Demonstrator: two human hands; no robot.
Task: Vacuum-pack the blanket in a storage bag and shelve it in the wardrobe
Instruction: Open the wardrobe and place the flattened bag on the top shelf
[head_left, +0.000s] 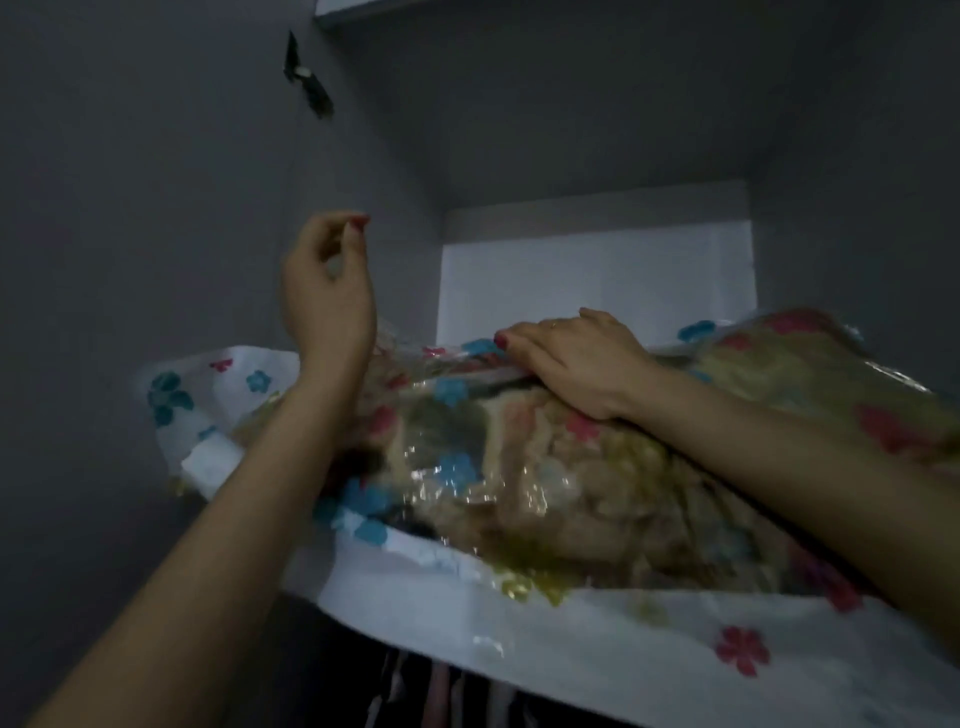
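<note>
A dark hinge (310, 83) is seen on the grey wardrobe wall (156, 208) at the left, and the shelf (597, 280) is lit at its back. The flowered storage bag (519, 613), with the blanket (561, 483) packed inside, is laid over the shelf's front edge. The right hand (571, 358) is pressed flat on it with fingers straight, while the left hand (327, 291) is raised above the bag's left end, fingers loosely curled and nothing held.

Bag (519, 467) filled the shelf mouth side to side, its loose edge hanging over the front lip. Open room lay above and behind it, back to the rear wall (597, 280). Left wall (156, 208) carried a dark hinge (309, 78) jutting in, high up. Right hand (576, 358) lay flat on the bag; left hand (327, 291) hung above its left end.
</note>
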